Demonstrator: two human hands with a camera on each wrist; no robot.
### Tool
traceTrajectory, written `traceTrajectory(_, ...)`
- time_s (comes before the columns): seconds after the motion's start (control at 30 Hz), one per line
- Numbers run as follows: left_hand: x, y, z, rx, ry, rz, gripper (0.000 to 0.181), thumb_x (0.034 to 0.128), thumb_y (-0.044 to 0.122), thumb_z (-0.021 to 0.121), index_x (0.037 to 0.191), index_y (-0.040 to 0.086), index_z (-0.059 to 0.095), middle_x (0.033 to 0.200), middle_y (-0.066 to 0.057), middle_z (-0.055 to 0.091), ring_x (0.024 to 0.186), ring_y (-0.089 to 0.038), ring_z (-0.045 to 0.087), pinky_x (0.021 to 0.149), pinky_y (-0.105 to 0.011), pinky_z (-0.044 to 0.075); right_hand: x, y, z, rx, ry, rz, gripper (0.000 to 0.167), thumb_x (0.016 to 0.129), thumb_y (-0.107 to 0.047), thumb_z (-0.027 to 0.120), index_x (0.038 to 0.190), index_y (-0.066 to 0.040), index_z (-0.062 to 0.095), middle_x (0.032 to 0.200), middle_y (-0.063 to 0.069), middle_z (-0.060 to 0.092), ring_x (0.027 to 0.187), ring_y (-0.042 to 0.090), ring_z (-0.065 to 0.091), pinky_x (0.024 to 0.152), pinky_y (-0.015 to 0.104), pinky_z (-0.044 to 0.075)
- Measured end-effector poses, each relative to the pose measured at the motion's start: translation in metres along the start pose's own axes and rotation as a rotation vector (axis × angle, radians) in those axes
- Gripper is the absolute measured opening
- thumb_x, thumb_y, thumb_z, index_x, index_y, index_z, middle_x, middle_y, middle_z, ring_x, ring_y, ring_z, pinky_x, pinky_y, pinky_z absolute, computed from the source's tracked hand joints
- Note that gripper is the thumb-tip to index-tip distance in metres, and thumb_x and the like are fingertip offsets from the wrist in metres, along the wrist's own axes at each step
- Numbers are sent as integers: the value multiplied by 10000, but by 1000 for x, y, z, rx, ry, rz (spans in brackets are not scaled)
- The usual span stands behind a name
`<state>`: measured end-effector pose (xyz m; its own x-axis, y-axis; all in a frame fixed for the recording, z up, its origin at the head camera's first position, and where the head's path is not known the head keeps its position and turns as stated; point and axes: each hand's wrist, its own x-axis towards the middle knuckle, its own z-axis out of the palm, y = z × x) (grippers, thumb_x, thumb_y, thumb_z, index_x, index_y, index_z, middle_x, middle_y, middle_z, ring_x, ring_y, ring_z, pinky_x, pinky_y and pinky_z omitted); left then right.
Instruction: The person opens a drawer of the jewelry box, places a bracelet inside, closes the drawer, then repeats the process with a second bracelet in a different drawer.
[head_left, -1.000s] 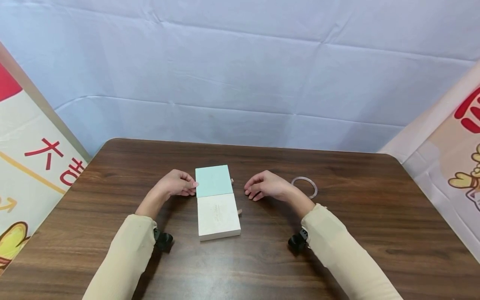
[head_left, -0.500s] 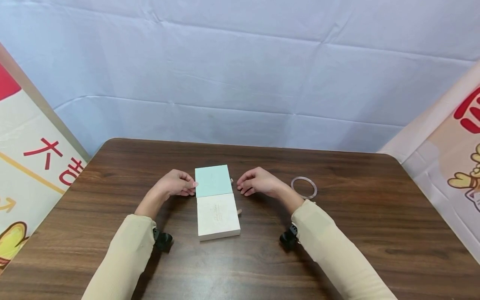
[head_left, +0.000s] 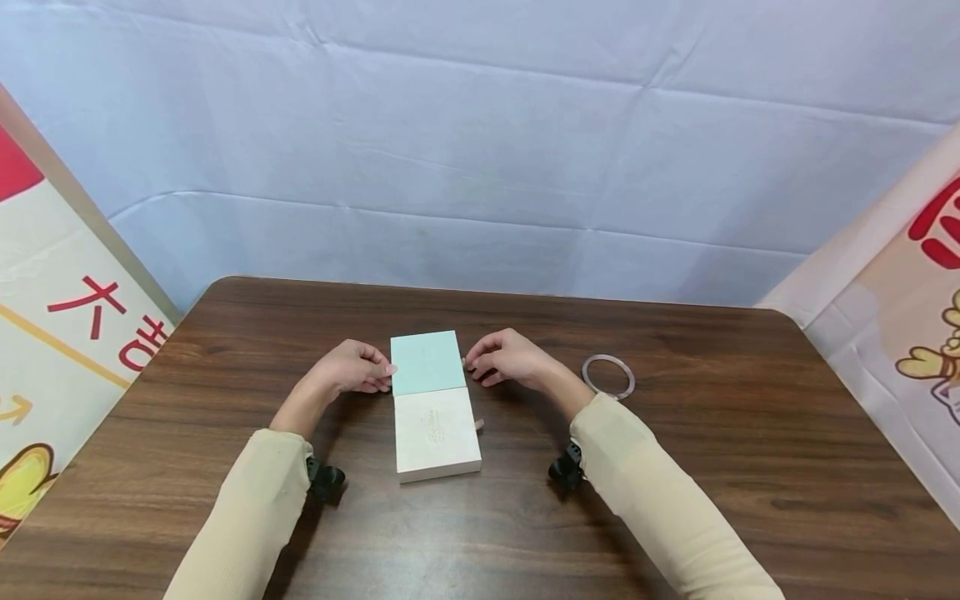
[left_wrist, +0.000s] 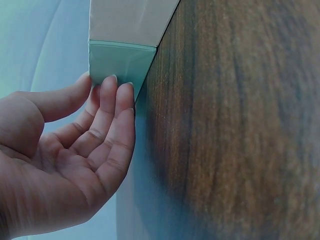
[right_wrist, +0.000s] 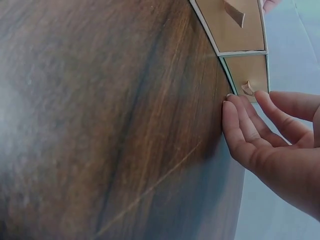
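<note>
A mint-green drawer box [head_left: 427,364] lies flat on the table, its near edge against a white drawer box [head_left: 437,433] with faint lettering. My left hand [head_left: 356,367] rests on the mint box's left side, the thumb at the top edge and the relaxed fingers against the side wall, as the left wrist view shows. On the other side, my right hand [head_left: 510,358] has its fingertips right by the mint box's small ribbon pull tab [right_wrist: 248,88]; whether they touch it cannot be told. The white box's ribbon tab [right_wrist: 235,13] also sticks out of its tan drawer front.
A pale translucent ring, like a bangle [head_left: 608,376], lies on the dark wooden table [head_left: 712,433] beyond the right forearm. Behind the table's far edge hangs a light cloth [head_left: 480,150]. Printed banners [head_left: 67,358] stand at both sides.
My right hand has moved left, from the open table up to the mint box's ribbon tab. The left hand and both boxes have stayed in place.
</note>
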<state>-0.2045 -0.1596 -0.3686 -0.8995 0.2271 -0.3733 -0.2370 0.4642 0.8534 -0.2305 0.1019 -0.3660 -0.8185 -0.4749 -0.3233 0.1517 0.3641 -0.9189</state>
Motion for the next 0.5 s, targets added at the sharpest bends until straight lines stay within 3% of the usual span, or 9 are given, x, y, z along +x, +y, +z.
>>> traceTrajectory(0.5,0,1,1,-9,-4,-2,170,911,88,563,931,-78,594,830,-126,633,727,-163,618,730,-328,515,2,-2,1,-26,18,18,196,891,54,497,1037,101,619,1049,189,605,881,263,602,731,372,517)
